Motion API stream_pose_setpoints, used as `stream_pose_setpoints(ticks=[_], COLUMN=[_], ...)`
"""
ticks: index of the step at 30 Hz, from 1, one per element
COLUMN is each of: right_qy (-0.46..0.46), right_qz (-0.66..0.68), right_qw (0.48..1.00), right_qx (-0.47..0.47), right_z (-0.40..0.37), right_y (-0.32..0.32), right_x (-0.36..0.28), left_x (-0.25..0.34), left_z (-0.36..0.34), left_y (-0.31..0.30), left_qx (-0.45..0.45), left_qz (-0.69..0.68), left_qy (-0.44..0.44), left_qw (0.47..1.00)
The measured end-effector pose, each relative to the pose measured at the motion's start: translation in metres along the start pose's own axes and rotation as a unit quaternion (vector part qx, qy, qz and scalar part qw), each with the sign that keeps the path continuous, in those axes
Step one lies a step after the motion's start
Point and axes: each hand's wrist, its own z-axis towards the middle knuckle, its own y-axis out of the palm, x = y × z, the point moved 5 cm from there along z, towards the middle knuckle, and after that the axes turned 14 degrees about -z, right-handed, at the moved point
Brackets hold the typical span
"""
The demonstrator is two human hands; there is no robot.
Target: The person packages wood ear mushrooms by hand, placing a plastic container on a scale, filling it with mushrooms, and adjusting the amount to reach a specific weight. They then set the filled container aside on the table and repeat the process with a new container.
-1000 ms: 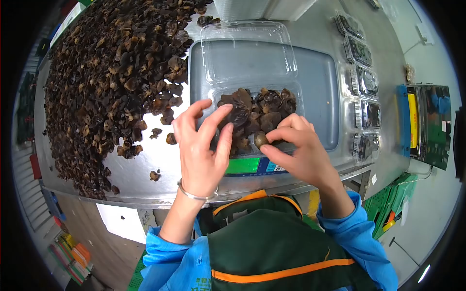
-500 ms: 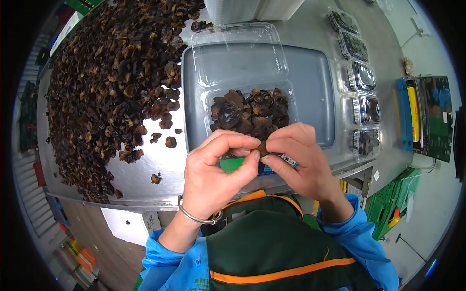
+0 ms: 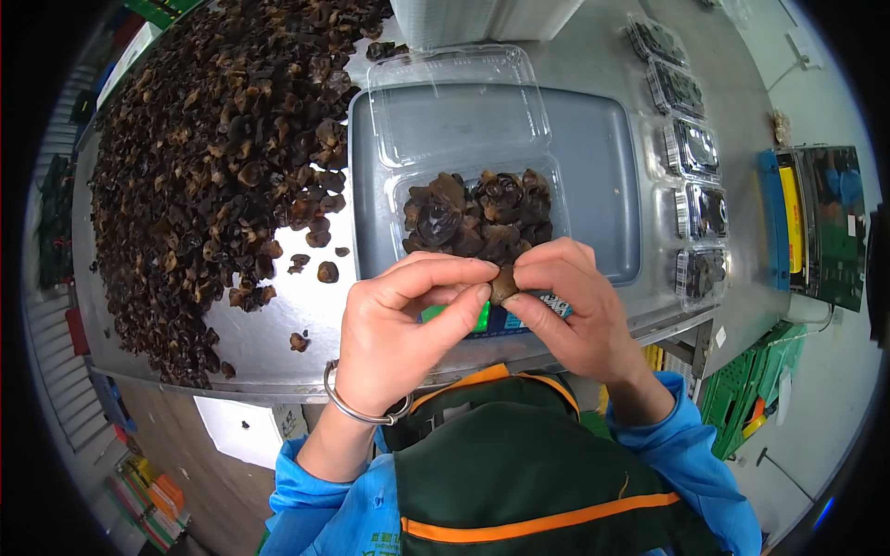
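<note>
Pinching a rounded brown fungus piece (image 3: 503,286) near an open clear-plastic clamshell (image 3: 454,116), left hand (image 3: 394,329) and right hand (image 3: 584,310) seemingly inspect it, needing gentleness next.

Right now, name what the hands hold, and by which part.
A small brown fungus piece: the right hand pinches its right edge with thumb and forefinger; the left hand touches its left edge.

White box (image 3: 250,440) lower, left of the left grip (image 3: 394,320); green crate (image 3: 730,382) well right of the right grip (image 3: 579,315).
</note>
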Motion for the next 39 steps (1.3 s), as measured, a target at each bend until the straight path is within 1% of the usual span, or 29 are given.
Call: stream_pose_setpoints(ticks=[1,3,6,8,9,12,14,15,16,17,18,20,21,22,23,24,25,27,28,30,32,34,35,36,37,38,39], right_qy=[0.008,0.016,0.010,0.025,0.025,0.011,-0.022,-0.023,0.006,0.035,0.035,0.073,0.072,0.123,0.171,0.176,0.175,0.221,0.219,0.187,0.184,0.148,0.141,0.150,0.160,0.154,0.149], right_qz=[0.003,0.007,-0.016,0.006,0.006,-0.013,-0.059,-0.059,-0.010,0.038,0.038,-0.076,-0.074,-0.049,-0.025,-0.015,-0.015,0.104,0.103,0.118,0.103,0.126,0.055,0.077,0.100,0.108,0.117], right_qw=[1.000,1.000,0.999,0.998,0.998,0.997,0.994,0.994,0.996,0.995,0.995,0.993,0.993,0.989,0.982,0.980,0.980,0.961,0.961,0.974,0.976,0.971,0.960,0.944,0.925,0.917,0.908], right_qx=[0.009,0.018,0.034,0.063,0.063,0.080,0.084,0.084,0.084,0.084,0.085,0.051,0.053,0.062,0.070,0.094,0.096,0.129,0.131,0.047,-0.047,-0.142,-0.238,-0.284,-0.330,-0.353,-0.374], right_z=[0.000,-0.001,-0.001,-0.003,-0.004,-0.005,-0.005,-0.006,-0.006,-0.006,-0.005,-0.001,0.000,-0.001,-0.002,-0.005,-0.010,-0.026,-0.036,-0.058,-0.080,-0.103,-0.118,-0.131,-0.143,-0.154,-0.165], right_y=[0.000,0.002,0.003,0.004,0.006,0.007,0.007,0.009,0.011,0.011,0.009,0.008,0.007,0.005,0.004,0.000,-0.003,-0.010,-0.014,-0.005,0.015,0.042,0.056,0.063,0.066,0.061,0.052], right_x=[0.000,-0.001,-0.003,-0.001,-0.001,-0.001,-0.003,-0.002,0.003,0.008,0.007,0.008,0.007,0.011,0.015,0.017,0.018,0.027,0.032,0.037,0.029,0.016,0.012,0.012,0.014,0.022,0.031], left_x=[0.000,-0.004,-0.008,-0.009,-0.009,-0.014,-0.017,-0.019,-0.018,-0.015,-0.014,-0.011,-0.012,-0.010,-0.009,-0.007,-0.006,-0.006,-0.012,-0.029,-0.046,-0.071,-0.095,-0.115,-0.119,-0.103,-0.110], left_z=[0.000,0.000,-0.001,-0.001,-0.001,0.000,0.001,0.002,0.002,0.002,0.002,-0.001,-0.003,-0.004,-0.008,-0.014,-0.022,-0.036,-0.043,-0.059,-0.071,-0.087,-0.092,-0.097,-0.100,-0.101,-0.104], left_y=[0.000,0.002,0.004,0.006,0.007,0.006,0.005,0.005,0.006,0.005,0.005,-0.009,-0.021,-0.029,-0.036,-0.048,-0.064,-0.083,-0.094,-0.120,-0.141,-0.169,-0.190,-0.215,-0.224,-0.203,-0.206], left_qx=[0.000,-0.001,0.004,0.011,0.019,0.015,0.016,0.015,0.015,0.038,0.061,0.090,0.100,0.127,0.209,0.241,0.272,0.350,0.345,0.342,0.339,0.394,0.393,0.411,0.413,0.381,0.380], left_qz=[0.000,-0.049,-0.066,-0.082,-0.097,-0.085,-0.088,-0.091,-0.091,-0.157,-0.223,-0.195,-0.172,-0.166,-0.169,-0.143,-0.118,-0.142,-0.178,-0.226,-0.248,-0.200,-0.200,0.001,0.202,0.438,0.438], left_qy=[0.000,-0.021,-0.014,-0.022,-0.030,-0.019,-0.033,-0.047,-0.046,-0.046,-0.046,-0.012,-0.004,0.018,0.035,0.051,0.065,0.062,0.078,0.088,0.096,0.063,0.065,0.077,0.085,0.046,0.048], left_qw=[1.000,0.999,0.998,0.996,0.995,0.996,0.995,0.995,0.995,0.986,0.972,0.977,0.980,0.978,0.963,0.959,0.953,0.924,0.918,0.908,0.902,0.895,0.895,0.909,0.884,0.813,0.813])
